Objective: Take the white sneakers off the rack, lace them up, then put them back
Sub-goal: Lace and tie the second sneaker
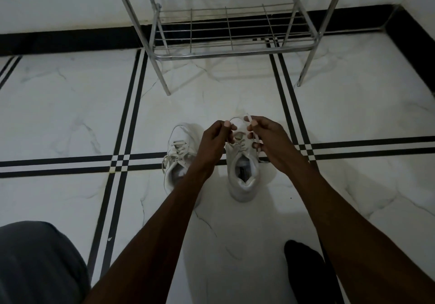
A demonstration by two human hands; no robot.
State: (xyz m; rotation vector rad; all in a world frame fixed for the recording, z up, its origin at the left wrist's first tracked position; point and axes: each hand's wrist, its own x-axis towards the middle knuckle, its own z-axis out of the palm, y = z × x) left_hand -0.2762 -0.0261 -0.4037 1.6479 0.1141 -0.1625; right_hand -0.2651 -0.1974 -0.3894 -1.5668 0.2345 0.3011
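pinching lace [238,118] between both hands' fingers [227,125]

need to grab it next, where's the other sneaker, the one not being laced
In the head view, the left sneaker sits on the floor left of the right sneaker, partly behind the left hand.

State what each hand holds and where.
Both hands, left and right, pinch the white lace of the right-side white sneaker, one near each end.
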